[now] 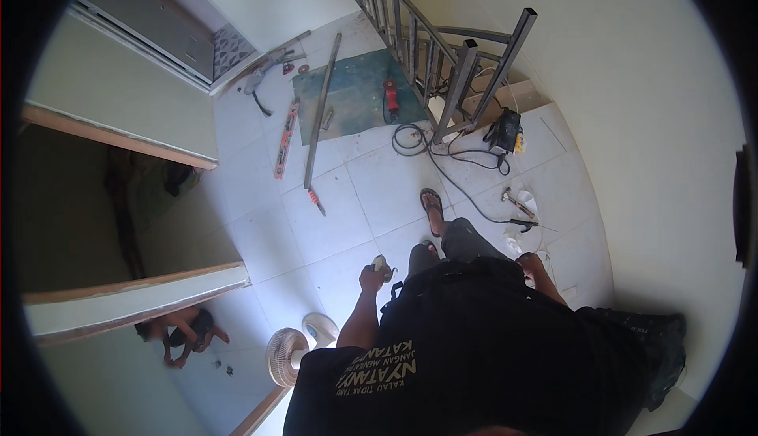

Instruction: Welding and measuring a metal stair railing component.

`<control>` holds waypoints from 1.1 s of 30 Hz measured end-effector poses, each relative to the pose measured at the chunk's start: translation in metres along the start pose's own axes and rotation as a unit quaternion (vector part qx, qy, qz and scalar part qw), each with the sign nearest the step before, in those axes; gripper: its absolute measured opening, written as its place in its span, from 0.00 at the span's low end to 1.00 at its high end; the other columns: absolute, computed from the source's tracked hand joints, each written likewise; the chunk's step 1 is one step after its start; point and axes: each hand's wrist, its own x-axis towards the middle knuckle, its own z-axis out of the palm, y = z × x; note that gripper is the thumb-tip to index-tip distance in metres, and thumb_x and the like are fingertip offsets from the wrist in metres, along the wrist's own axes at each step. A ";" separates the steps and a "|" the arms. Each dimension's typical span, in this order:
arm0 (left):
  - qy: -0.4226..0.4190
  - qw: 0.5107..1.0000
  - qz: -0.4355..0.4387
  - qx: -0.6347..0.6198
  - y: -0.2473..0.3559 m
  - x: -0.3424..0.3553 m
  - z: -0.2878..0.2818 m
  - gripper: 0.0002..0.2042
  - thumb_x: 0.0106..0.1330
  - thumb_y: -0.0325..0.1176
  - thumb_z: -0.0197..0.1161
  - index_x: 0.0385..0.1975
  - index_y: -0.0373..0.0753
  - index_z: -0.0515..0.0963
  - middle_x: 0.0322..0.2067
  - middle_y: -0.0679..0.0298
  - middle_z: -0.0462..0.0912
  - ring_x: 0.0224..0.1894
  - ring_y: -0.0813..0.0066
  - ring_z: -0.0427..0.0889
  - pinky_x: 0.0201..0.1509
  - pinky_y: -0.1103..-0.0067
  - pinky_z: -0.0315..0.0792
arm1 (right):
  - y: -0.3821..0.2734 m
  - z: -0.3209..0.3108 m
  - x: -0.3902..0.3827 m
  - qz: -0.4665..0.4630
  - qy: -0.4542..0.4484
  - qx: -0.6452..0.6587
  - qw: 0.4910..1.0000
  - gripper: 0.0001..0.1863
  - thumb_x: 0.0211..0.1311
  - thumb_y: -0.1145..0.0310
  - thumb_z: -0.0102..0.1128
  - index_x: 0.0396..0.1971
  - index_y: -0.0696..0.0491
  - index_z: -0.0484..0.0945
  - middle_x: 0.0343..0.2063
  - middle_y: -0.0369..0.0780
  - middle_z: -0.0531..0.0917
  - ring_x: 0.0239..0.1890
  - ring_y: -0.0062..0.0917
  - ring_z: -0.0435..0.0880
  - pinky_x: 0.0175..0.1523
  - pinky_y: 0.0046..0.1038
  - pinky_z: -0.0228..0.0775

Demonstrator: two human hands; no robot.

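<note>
My left hand (pixel 371 280) hangs to the left of my body, its fingers closed around a small pale object with a dark curved part (pixel 381 263); its kind is too small to make out. On the other side, my right hand (pixel 534 265) is beside my thigh with its fingers curled, and whatever may be in it is hidden. Nearest to that hand on the tiles are an electrode holder (pixel 523 224) on a black cable and a hammer (pixel 518 202). A red-handled tool (pixel 317 202) lies farther ahead of my left hand.
A steel railing frame (pixel 430 57) leans at the far wall beside a black welding machine (pixel 503 131). A red angle grinder (pixel 391 98) lies on a green sheet (pixel 355 81), near a metal tube (pixel 321 116) and a spirit level (pixel 287 140). A fan (pixel 286 357) and another person (pixel 185 337) are at lower left.
</note>
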 end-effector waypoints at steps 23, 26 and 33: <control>0.016 0.969 0.027 -0.246 0.228 0.172 -0.184 0.21 0.45 0.35 0.71 0.36 0.30 0.74 0.32 0.59 0.79 0.34 0.72 0.78 0.42 0.77 0.71 | -0.482 0.038 0.134 -0.380 -0.060 -0.157 0.909 0.23 0.48 0.55 0.59 0.40 0.57 0.76 0.36 0.47 0.81 0.40 0.38 0.80 0.47 0.33 0.70; -0.108 0.936 0.089 -0.324 0.307 0.189 -0.200 0.21 0.51 0.33 0.68 0.42 0.29 0.73 0.35 0.59 0.79 0.37 0.72 0.79 0.43 0.78 0.72 | -0.539 0.051 0.095 -0.354 -0.132 -0.141 0.915 0.25 0.49 0.54 0.59 0.43 0.57 0.75 0.36 0.46 0.82 0.41 0.37 0.80 0.47 0.31 0.70; -0.350 0.882 0.185 -0.255 0.438 0.226 -0.235 0.23 0.56 0.34 0.64 0.48 0.28 0.68 0.39 0.53 0.77 0.36 0.68 0.80 0.38 0.78 0.76 | -0.615 0.094 0.053 -0.299 -0.174 0.077 0.935 0.30 0.57 0.45 0.51 0.46 0.57 0.73 0.34 0.43 0.81 0.34 0.30 0.80 0.38 0.30 0.72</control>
